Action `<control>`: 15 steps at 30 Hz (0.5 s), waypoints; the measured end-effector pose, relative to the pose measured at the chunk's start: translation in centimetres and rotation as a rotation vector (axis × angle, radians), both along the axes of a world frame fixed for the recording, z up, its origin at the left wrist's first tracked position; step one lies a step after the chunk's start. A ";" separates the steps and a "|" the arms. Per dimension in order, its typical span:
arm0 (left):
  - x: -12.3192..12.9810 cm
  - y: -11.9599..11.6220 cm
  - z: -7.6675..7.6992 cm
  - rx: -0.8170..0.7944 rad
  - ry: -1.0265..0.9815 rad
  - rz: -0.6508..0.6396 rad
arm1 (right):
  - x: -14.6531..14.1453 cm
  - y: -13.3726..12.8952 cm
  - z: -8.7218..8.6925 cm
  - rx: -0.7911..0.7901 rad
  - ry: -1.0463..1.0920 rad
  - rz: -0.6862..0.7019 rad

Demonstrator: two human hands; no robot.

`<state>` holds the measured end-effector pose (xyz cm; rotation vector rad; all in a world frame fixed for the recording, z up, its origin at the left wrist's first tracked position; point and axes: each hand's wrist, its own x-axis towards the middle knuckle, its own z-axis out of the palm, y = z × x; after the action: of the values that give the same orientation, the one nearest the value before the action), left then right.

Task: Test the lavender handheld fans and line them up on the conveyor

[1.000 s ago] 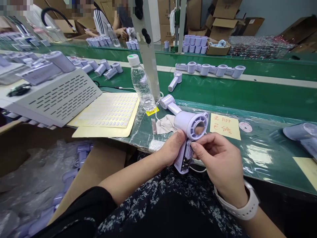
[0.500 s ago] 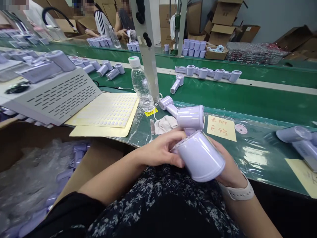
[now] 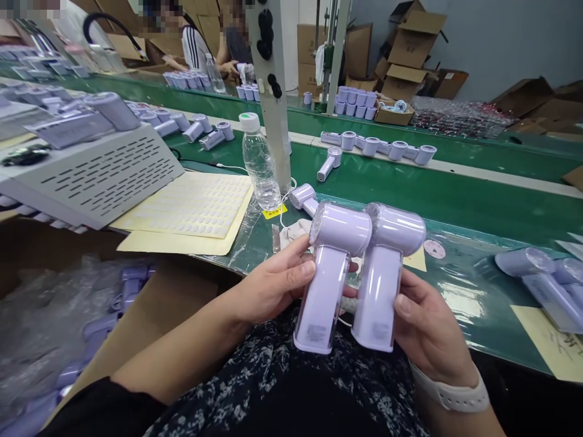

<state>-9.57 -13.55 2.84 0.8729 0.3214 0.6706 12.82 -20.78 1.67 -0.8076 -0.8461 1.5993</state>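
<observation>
In my left hand (image 3: 277,279) is a lavender handheld fan (image 3: 325,285), its handle pointing down toward me. My right hand (image 3: 432,321) grips a second lavender handheld fan (image 3: 378,285) of the same shape by the handle. The two stand side by side, heads up and almost touching, with small printed labels near the handle bottoms. Behind the left one, another fan (image 3: 303,197) lies on the green bench beside a crumpled white cloth (image 3: 294,232). Part of a yellow note (image 3: 418,261) shows behind the right-hand fan.
A water bottle (image 3: 260,164) stands by a metal post (image 3: 276,103). Left are sticker sheets (image 3: 195,206), a vented grey case (image 3: 109,176) and a box of wrapped parts (image 3: 40,315). More fans lie right (image 3: 528,267) and along the conveyor (image 3: 396,150). Co-workers sit across.
Both fans have turned upright, so their handles and labels now face me. My hands have spread slightly apart, each holding one fan by the handle.
</observation>
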 end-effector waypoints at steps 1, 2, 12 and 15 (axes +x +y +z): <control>0.0 -0.1 0.1 -0.001 -0.008 0.017 | 0.1 -0.2 0.1 0.012 -0.029 0.004; 0.1 -0.1 0.0 -0.003 -0.017 0.036 | 0.2 -0.3 0.1 0.025 -0.056 -0.005; 2.2 0.7 -2.1 -0.137 -0.047 0.069 | -2.7 1.9 0.2 -0.122 -0.001 -0.138; 1.9 0.8 -1.6 -0.138 -0.053 0.059 | -2.7 1.8 0.0 -0.133 -0.005 -0.126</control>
<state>-7.65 -12.79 1.24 0.7157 0.3428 0.7159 10.07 -18.96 1.63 -0.9415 -0.6838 1.5541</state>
